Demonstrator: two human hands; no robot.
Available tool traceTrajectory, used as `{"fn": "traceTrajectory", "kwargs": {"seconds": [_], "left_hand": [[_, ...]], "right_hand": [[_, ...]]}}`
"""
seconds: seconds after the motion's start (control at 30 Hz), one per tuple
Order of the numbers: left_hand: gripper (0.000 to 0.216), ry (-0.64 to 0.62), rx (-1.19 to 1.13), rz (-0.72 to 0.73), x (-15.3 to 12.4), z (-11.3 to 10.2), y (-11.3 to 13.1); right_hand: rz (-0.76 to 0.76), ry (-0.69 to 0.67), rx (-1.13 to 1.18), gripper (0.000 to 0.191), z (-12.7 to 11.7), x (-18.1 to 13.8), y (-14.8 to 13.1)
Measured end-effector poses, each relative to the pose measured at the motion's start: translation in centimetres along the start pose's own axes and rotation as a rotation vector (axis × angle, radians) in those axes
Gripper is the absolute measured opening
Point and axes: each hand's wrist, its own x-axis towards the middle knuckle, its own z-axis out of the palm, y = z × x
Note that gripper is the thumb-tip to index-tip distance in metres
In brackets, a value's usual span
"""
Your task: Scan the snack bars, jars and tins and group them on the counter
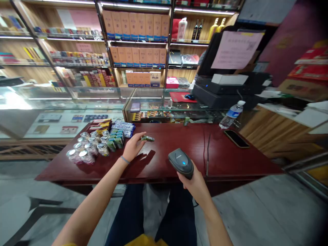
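Note:
My left hand [134, 147] pinches a small green pack [148, 138] just above the table, with its printed side turned up. In my right hand [194, 181] is a dark barcode scanner [180, 162] with a blue light on top, its head turned toward the pack. Left of my left hand, several similar green packs [115, 139] stand in rows. Beside them are several clear jars with silver lids [87, 147]. Blue-and-white packets [123, 127] and brown-and-yellow packets [101, 125] lie behind these on the dark red table [169, 138].
A water bottle [232, 114] and a phone [236, 138] are at the table's right. One green pack [186, 121] sits at the back edge. A cable [208, 153] runs across the tabletop. Behind stand a glass counter [102, 102] and a black register screen [217, 51].

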Motion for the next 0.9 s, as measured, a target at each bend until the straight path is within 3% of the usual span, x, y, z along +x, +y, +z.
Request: {"fn": "traceTrajectory", "kwargs": {"seconds": [0.17,0.4,0.63,0.77,0.9], "left_hand": [[0.031,-0.029,-0.157,-0.056,4.9,7.5,1.2],[0.025,-0.103,-0.198,0.023,10.5,16.1,2.9],[0.03,-0.1,-0.322,-0.059,14.1,24.9,1.8],[0.035,-0.097,-0.406,-0.172,15.2,28.6,1.3],[0.037,-0.045,-0.453,-0.232,15.8,31.0,1.3]], "right_hand": [[0.092,0.101,0.035,0.028,-3.3,0.2,1.3],[0.171,0.167,0.064,0.026,-6.8,1.0,2.9],[0.171,0.21,0.067,0.032,-9.4,2.8,5.6],[0.198,0.224,0.085,0.032,-10.5,3.3,7.2],[0.199,0.216,0.062,0.037,-11.1,3.6,8.6]]}}
